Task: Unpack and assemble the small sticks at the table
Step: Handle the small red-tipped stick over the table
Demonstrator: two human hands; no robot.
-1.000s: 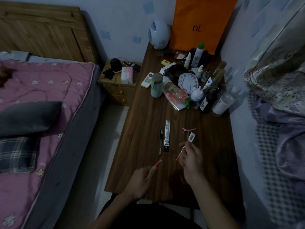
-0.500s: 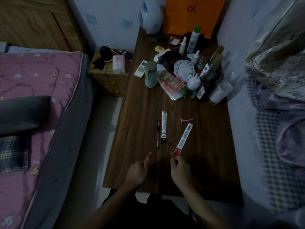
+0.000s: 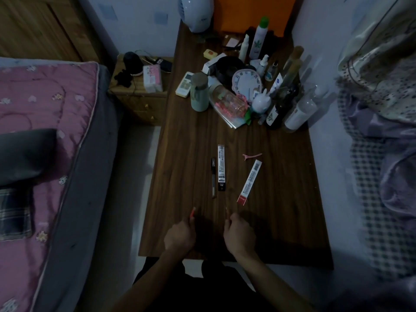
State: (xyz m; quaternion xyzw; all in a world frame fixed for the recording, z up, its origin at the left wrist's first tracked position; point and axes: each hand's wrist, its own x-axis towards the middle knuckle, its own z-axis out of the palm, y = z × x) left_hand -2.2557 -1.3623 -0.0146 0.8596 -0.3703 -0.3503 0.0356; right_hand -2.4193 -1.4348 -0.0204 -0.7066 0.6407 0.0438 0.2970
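Note:
My left hand is closed around a small red stick whose tip pokes up above the fingers. My right hand pinches a thin pale stick, only its tip showing. Both hands hover over the near part of the dark wooden table. A white and red wrapper lies flat just beyond my right hand. A black pen and a black and white packet lie side by side in the middle of the table.
A pink hair clip lies beyond the wrapper. Bottles, a clock, a green cup and boxes crowd the table's far end. A bed runs along the left, a nightstand beside it. Bedding hangs at the right.
My right hand has let go of the white and red wrapper, which now lies on the table. Both hands have drawn back toward me, each still holding its stick.

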